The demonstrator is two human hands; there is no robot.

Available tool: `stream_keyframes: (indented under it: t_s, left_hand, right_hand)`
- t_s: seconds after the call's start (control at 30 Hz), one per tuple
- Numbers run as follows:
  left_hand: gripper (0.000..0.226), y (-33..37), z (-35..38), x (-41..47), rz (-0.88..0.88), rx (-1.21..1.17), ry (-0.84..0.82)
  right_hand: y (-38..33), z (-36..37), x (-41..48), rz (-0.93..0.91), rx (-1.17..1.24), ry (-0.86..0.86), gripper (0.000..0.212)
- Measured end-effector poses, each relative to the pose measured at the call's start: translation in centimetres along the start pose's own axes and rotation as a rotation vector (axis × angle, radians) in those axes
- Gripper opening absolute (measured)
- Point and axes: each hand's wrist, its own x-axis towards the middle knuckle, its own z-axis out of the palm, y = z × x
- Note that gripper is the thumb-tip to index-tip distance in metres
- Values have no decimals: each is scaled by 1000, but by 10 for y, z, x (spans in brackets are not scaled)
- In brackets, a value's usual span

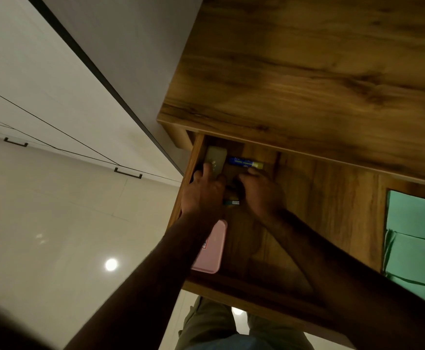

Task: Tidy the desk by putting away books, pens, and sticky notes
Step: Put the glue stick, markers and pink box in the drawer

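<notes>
Head view: small items are being arranged in the open drawer (307,203) by the left hand (202,192), resting on a grey case (215,157), and the right hand (260,192), whose grip cannot be told; sorting seems next.

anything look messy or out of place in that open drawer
Nothing is spilled or damaged. The pink case lies at a slant, partly under the left forearm, and the blue and yellow marker lies loose near the back of the drawer.

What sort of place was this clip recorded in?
Probably a home or office room with a wooden desk. Its open drawer holds a blue and yellow marker and a pink case; pale cabinet doors with dark handles stand over a glossy tiled floor.
</notes>
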Motion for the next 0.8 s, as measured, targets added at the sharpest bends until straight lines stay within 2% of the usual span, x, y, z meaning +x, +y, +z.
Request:
stream_keyframes:
  t_s: [0.07,0.13,0.3,0.53,0.8]
  left_hand:
    - [55,0,-1,0,-2,-1,-10]
    - [57,0,-2,-1,1,-1,-17]
    - [60,0,-2,-2,7,-18,-18]
    - [63,1,0,-1,5,10,-24]
    - [68,2,1,0,-15,-46,-25]
  right_hand:
    - [4,-13,5,52,47,96,45]
    - [7,-24,14,99,76,179,43]
    - [11,-26,31,150,45,26,54]
    - [15,-17,26,100,-36,26,58]
    - [14,-26,6,85,0,72,67]
